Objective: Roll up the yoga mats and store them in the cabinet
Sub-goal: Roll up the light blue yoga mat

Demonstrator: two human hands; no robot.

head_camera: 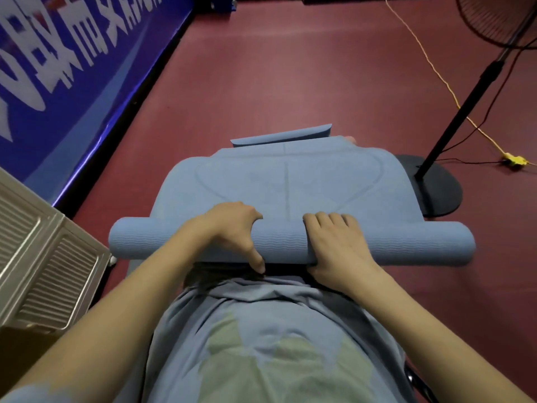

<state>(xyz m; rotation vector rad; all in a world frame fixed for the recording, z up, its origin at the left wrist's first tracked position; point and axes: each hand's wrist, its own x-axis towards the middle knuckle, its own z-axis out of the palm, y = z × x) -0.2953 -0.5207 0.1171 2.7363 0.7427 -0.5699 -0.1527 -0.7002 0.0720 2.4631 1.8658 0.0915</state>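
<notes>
Step in hand: the blue mat (290, 184) is being rolled on the red floor (290, 68); this is judged from the thick roll (436, 242) already formed at the near end.
Mat position: the roll lies crosswise just in front of the person, with the unrolled part stretching away and its far end folded or lifted; a second layer seems to show there, but whether it is another mat cannot be told.
Left hand (232, 228): it is curled over the roll left of centre, fingers over the top and thumb down the near side, gripping it.
Right hand (337, 242): it is curled over the roll right of centre, fingers on top, holding it.
How to do it well: the roll is best kept tight and pushed evenly with both hands, so that neither end runs ahead and the ends stay flush; the hands sit close to the middle, so the outer ends could loosen. The lifted far end should be flattened before it is reached.
Progress: rolling is judged to be partly done; storing is not yet begun.
Counts: one mat surely seen; two hands; one fan stand (470, 103); one yellow cable (436, 74); one grey louvred cabinet (43, 257) at the left; one blue banner (58, 68).
</notes>
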